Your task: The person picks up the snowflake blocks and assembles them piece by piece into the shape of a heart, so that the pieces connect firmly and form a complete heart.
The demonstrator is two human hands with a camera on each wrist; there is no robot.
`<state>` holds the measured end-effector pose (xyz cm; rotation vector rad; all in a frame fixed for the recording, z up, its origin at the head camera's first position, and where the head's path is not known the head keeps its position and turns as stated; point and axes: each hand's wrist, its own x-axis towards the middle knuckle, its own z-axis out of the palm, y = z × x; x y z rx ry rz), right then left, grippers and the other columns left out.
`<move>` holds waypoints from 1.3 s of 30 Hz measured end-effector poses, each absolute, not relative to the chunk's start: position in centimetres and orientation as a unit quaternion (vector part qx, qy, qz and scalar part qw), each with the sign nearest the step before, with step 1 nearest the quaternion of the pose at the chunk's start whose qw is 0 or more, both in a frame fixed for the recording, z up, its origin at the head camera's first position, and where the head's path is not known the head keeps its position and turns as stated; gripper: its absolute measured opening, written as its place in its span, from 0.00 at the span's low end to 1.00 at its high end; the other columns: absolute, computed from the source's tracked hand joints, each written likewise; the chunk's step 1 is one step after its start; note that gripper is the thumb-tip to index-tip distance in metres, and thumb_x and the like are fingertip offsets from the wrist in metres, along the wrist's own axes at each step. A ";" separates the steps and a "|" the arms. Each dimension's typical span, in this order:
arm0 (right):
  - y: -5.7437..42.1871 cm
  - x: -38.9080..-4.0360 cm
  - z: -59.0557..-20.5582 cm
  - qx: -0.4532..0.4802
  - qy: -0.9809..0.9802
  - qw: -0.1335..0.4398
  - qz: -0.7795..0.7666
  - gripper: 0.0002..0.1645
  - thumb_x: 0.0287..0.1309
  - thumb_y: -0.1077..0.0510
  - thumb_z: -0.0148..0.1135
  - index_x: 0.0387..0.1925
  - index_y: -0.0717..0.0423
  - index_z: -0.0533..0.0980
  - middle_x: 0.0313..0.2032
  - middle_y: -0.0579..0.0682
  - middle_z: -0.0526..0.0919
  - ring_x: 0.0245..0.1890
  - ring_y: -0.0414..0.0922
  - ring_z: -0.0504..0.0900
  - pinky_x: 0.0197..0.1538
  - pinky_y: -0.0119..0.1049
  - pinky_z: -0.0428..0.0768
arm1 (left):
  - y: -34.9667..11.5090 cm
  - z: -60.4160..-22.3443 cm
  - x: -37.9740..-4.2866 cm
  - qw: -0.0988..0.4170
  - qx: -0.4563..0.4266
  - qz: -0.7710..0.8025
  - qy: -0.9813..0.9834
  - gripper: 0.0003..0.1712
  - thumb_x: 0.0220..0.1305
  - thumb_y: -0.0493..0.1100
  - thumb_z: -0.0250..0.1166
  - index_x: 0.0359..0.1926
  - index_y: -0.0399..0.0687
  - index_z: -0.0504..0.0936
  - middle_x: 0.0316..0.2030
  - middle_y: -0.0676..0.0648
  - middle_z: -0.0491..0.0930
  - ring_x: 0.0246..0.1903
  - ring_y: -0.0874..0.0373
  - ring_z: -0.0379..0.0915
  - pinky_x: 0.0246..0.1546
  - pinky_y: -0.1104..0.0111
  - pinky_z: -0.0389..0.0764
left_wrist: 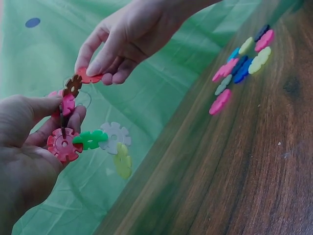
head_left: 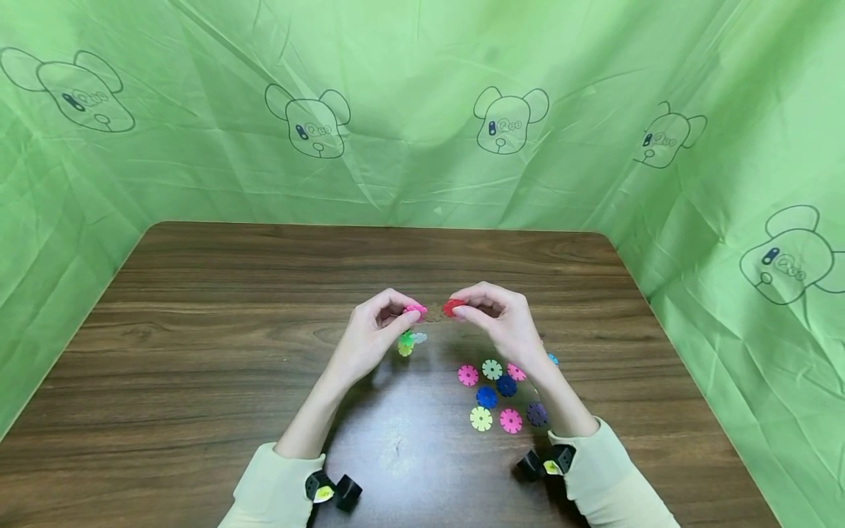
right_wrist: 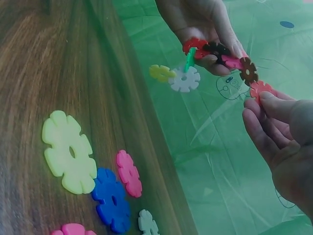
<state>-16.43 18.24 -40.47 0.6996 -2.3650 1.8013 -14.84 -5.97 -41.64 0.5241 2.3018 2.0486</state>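
Above the table, my left hand (head_left: pixel 371 337) pinches a pink notched plastic disc (left_wrist: pixel 68 105) between thumb and fingers. That disc belongs to a chain of interlocking discs. Toward the left palm, the chain runs through a dark disc to a red disc (left_wrist: pixel 64 146), then green (left_wrist: pixel 90 140), white (left_wrist: pixel 117 136) and yellow (left_wrist: pixel 123 161) ones hanging below the fingers. On the other side a brown disc (right_wrist: pixel 248 71) is slotted to the pink one. My right hand (head_left: pixel 507 323) pinches another red disc (right_wrist: pixel 259 90) whose edge meets the brown disc.
Loose notched discs lie on the wooden table (head_left: pixel 198 352) below my right forearm, among them a pink (head_left: pixel 468 375), a blue (head_left: pixel 486 397), a pale yellow (head_left: pixel 481 419) and a purple one (head_left: pixel 538 414). Green printed cloth (head_left: pixel 409 176) stands around the back and sides.
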 end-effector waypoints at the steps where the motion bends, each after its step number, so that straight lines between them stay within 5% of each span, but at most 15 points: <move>1: 18.3 -16.4 -40.5 0.232 -0.775 0.045 0.586 0.08 0.63 0.65 0.69 0.44 0.58 0.85 0.38 0.59 0.90 0.35 0.41 0.89 0.41 0.33 0.87 | -6.0 -41.7 -14.8 0.008 0.167 0.655 0.737 0.05 0.71 0.43 0.67 0.45 0.49 0.86 0.42 0.45 0.88 0.42 0.42 0.82 0.39 0.76 0.79; 8: 18.2 -16.2 -40.6 0.244 -0.775 0.050 0.580 0.09 0.63 0.65 0.69 0.44 0.58 0.86 0.38 0.57 0.90 0.36 0.42 0.89 0.40 0.33 0.87 | -5.8 -41.9 -14.7 0.005 0.166 0.654 0.738 0.05 0.71 0.42 0.67 0.44 0.49 0.86 0.41 0.46 0.88 0.41 0.42 0.82 0.38 0.76 0.79; 15: 18.0 -16.0 -40.9 0.232 -0.764 0.062 0.599 0.09 0.61 0.68 0.69 0.43 0.63 0.86 0.36 0.57 0.90 0.33 0.41 0.90 0.38 0.34 0.88 | -5.4 -42.0 -14.6 -0.008 0.168 0.655 0.737 0.05 0.70 0.40 0.68 0.44 0.46 0.87 0.40 0.44 0.89 0.36 0.60 0.82 0.36 0.76 0.79; 21: 17.6 -16.0 -41.0 0.226 -0.757 0.059 0.611 0.11 0.61 0.68 0.70 0.45 0.68 0.85 0.36 0.59 0.89 0.33 0.42 0.90 0.40 0.39 0.89 | -5.5 -42.1 -14.6 -0.008 0.161 0.659 0.734 0.06 0.69 0.39 0.68 0.45 0.45 0.87 0.40 0.43 0.88 0.36 0.55 0.83 0.36 0.75 0.80; 25: 17.4 -16.0 -41.0 0.221 -0.755 0.058 0.615 0.11 0.63 0.68 0.68 0.47 0.66 0.86 0.38 0.63 0.88 0.34 0.41 0.90 0.42 0.43 0.89 | -5.5 -42.1 -14.6 0.006 0.152 0.667 0.730 0.06 0.71 0.40 0.67 0.46 0.45 0.86 0.41 0.41 0.88 0.37 0.49 0.82 0.36 0.73 0.80; 34: 17.2 -16.3 -40.9 0.198 -0.786 0.054 0.583 0.17 0.68 0.63 0.65 0.57 0.56 0.84 0.45 0.58 0.86 0.36 0.39 0.90 0.44 0.35 0.88 | -5.3 -42.2 -14.6 0.049 0.128 0.678 0.722 0.12 0.76 0.41 0.60 0.56 0.45 0.81 0.43 0.35 0.87 0.25 0.60 0.76 0.27 0.70 0.79; 39: 17.3 -16.3 -41.2 0.177 -0.778 0.038 0.602 0.18 0.69 0.61 0.65 0.58 0.57 0.82 0.42 0.61 0.87 0.35 0.41 0.91 0.45 0.34 0.88 | -5.1 -42.3 -14.6 0.058 0.135 0.655 0.742 0.18 0.80 0.43 0.54 0.64 0.48 0.79 0.48 0.38 0.87 0.38 0.51 0.86 0.43 0.70 0.83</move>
